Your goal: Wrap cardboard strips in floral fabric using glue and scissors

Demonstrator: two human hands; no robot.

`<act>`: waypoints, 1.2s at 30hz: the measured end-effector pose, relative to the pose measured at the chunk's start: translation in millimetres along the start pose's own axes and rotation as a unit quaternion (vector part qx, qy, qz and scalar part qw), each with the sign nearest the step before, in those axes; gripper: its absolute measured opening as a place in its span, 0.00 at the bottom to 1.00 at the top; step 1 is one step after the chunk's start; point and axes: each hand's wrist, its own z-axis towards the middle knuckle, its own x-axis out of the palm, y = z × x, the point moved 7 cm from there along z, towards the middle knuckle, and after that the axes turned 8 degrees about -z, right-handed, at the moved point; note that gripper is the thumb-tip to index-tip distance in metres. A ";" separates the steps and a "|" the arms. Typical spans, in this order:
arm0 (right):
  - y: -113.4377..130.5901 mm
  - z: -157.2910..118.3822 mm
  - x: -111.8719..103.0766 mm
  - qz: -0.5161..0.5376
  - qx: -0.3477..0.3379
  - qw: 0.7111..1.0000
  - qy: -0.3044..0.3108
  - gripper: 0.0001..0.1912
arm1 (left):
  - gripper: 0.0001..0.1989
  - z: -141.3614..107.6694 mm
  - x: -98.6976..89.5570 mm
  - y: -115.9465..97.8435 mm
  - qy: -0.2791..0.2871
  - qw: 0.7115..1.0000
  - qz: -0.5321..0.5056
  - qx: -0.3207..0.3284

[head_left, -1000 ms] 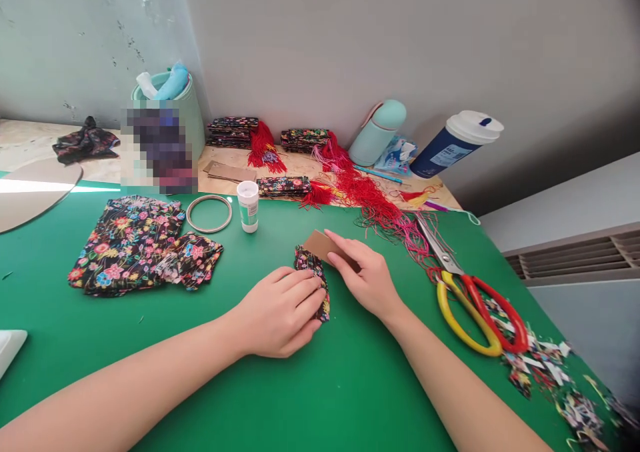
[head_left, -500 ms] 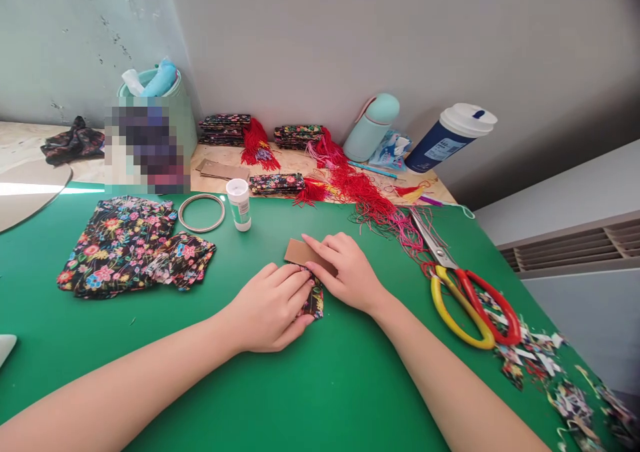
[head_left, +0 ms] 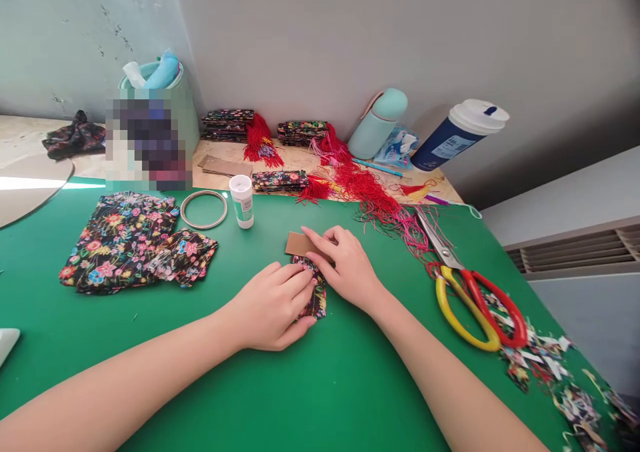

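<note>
Between my hands lies a small piece of dark floral fabric (head_left: 319, 297) on the green mat, with a brown cardboard strip (head_left: 298, 244) along its far end. My left hand (head_left: 275, 305) is closed over the fabric, its fingers bent together and its thumb near the lower edge. My right hand (head_left: 350, 265) grips the cardboard strip, forefinger stretched along the top and thumb at the near side. Its other fingers are curled, and part of the strip is hidden beneath them. A white and green glue stick (head_left: 243, 202) stands upright beyond my left hand.
Folded floral cloth (head_left: 123, 242) and a ring-shaped roll (head_left: 203, 209) lie at left. Scissors with yellow and red handles (head_left: 467, 305) rest at right beside fabric scraps (head_left: 575, 399). Red tassel threads (head_left: 370, 192), floral stacks (head_left: 227, 125), a flask (head_left: 377, 124) and a cup (head_left: 460, 135) line the back.
My left fingers have drawn slightly back from the cardboard strip, and more of the floral fabric shows between my hands. My right hand keeps its grip. The view has shifted a little.
</note>
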 end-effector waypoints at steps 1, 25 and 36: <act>-0.6 0.8 0.8 0.004 0.004 1.000 -0.001 0.23 | 0.23 -0.2 0.5 -0.4 0.004 1.000 0.005 0.001; -2.1 1.1 0.3 0.076 0.037 0.996 -0.013 0.20 | 0.24 1.8 1.1 2.0 0.024 0.999 -0.025 -0.012; -7.1 5.0 -5.5 -0.003 0.074 0.992 -0.104 0.18 | 0.22 2.5 2.3 2.2 0.022 0.999 -0.025 -0.014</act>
